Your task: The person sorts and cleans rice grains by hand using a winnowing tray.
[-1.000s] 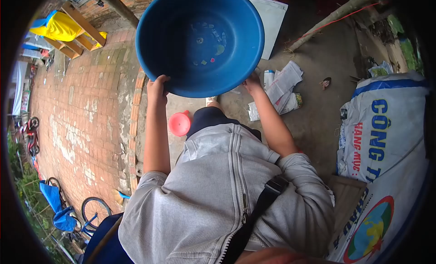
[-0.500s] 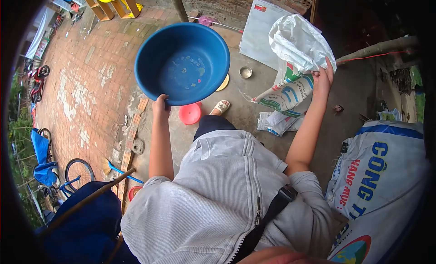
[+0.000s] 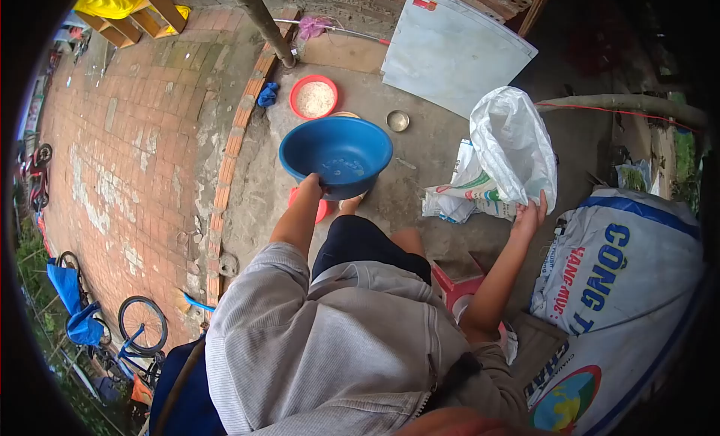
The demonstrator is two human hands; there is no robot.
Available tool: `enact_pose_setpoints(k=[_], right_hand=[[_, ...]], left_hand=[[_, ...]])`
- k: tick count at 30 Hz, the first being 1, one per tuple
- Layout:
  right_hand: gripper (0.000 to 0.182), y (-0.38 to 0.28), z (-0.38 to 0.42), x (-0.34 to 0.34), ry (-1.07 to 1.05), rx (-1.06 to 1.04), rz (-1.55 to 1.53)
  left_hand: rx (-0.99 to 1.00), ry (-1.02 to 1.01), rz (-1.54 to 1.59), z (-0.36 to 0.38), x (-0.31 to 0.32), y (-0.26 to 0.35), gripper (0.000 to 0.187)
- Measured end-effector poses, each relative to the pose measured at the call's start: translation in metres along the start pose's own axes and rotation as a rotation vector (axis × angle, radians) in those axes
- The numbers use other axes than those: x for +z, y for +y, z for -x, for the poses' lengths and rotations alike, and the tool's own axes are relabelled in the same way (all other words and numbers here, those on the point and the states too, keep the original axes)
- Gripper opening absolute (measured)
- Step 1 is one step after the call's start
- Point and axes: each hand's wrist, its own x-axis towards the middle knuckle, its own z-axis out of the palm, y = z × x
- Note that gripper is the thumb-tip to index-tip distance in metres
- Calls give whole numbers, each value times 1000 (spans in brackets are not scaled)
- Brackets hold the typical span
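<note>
My left hand [image 3: 310, 185] is closed on the near rim of a blue plastic basin [image 3: 337, 155], which tilts slightly and shows only small specks inside. My right hand [image 3: 529, 215] pinches the rim of a white woven sack [image 3: 513, 143] whose mouth gapes upward. The sack's printed lower part hangs to the left, over other folded sacks [image 3: 454, 205] on the ground. Partly hidden under the basin is a red stool or bowl [image 3: 309, 205].
Beyond the basin, a red basin of pale grain-like stuff [image 3: 314, 98] stands on the concrete. A small metal bowl [image 3: 397, 121] lies right of it. Large white boards [image 3: 457, 50] lean by the brick wall. A big printed sack [image 3: 622, 263] bulges at right; a wooden post [image 3: 262, 23] rises ahead.
The blue basin has gone down and to the right, nearer the ground. The white sack has also come lower, its mouth now wider. The red basin with grain has come into sight.
</note>
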Motion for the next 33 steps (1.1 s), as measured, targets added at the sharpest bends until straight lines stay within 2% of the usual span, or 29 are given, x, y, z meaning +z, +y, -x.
enact_pose_setpoints(k=[1,2,3,5,6,8,11,12,13,15,17,21,22,23,25,28,30,31,32,33], right_hand=[[49,10,1,-1,-5,-6,1],[49,21,3,-1,-7,0,21],[49,33,7,1,32,61,33],[51,62,14,-4,58,174,72],[52,79,16,-8,42,227,101],[51,113,21,-9,52,273,163],[54,155,22,-7,54,316,122],[54,163,24,-7,60,328,142],[53,165,22,-9,45,308,202],[52,176,22,-13,41,301,278],[50,184,18,-22,26,299,345],[50,196,16,-24,106,355,416],[50,202,15,-29,128,373,455],[51,208,15,-33,150,391,496],[51,219,18,-38,163,376,482],[51,219,21,-29,133,297,481],[50,213,20,-26,97,247,498],[50,212,17,-27,98,225,460],[49,210,13,-27,99,202,420],[49,207,9,-25,90,200,402]], left_hand=[[-9,57,-107,-5,8,-5,29],[-33,90,-182,-11,14,-5,49],[-51,100,-184,-27,22,-12,49],[-42,354,-288,-64,38,-31,73],[-56,359,-294,-69,44,-32,73],[-112,284,-326,-77,55,-37,86],[-87,270,-245,-124,64,-55,87],[-37,306,-214,-139,68,-63,78],[-50,319,-222,-139,78,-67,78],[-27,322,-219,-144,95,-68,35],[-10,204,-144,-152,109,-73,42],[32,264,-26,-219,129,-104,23],[-80,240,24,-180,146,-87,21],[-87,251,26,-174,149,-91,21],[-88,84,182,-175,144,-106,29],[-34,46,344,-186,140,-142,38],[-8,7,425,-168,138,-145,47],[33,-106,468,-157,137,-152,47],[-48,-223,480,-122,142,-145,53],[-97,-309,443,-85,149,-145,40]])
